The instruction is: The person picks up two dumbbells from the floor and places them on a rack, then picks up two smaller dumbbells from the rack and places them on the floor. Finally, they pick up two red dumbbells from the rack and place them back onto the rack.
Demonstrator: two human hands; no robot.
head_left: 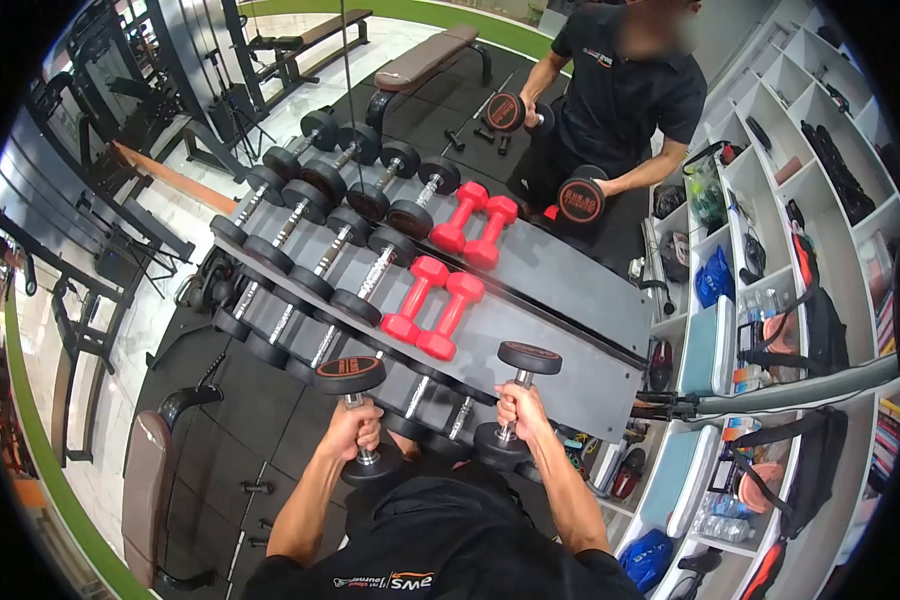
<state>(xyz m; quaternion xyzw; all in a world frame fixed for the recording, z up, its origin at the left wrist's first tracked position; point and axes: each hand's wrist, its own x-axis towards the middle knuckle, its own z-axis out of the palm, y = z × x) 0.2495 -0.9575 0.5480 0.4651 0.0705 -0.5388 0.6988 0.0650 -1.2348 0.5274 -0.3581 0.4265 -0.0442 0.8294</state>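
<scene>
My left hand [354,430] is wrapped round the chrome handle of a black dumbbell [350,374] with orange lettering on its end. The dumbbell stands nearly upright in front of my body, its lower head by my forearm. In my right hand [520,409], the fingers are closed round the handle of a similar dumbbell [528,357], also held upright. Both are raised in front of the rack [530,345]. Beyond my left hand, two red dumbbells [451,315] lie side by side on the upper tier.
Several black-and-chrome dumbbells [372,275] fill the rack's left part. A mirror behind reflects the rack and a person in a black shirt [620,90] holding two dumbbells. A brown bench [148,480] stands at left; white shelves [770,450] with bags and bottles line the right.
</scene>
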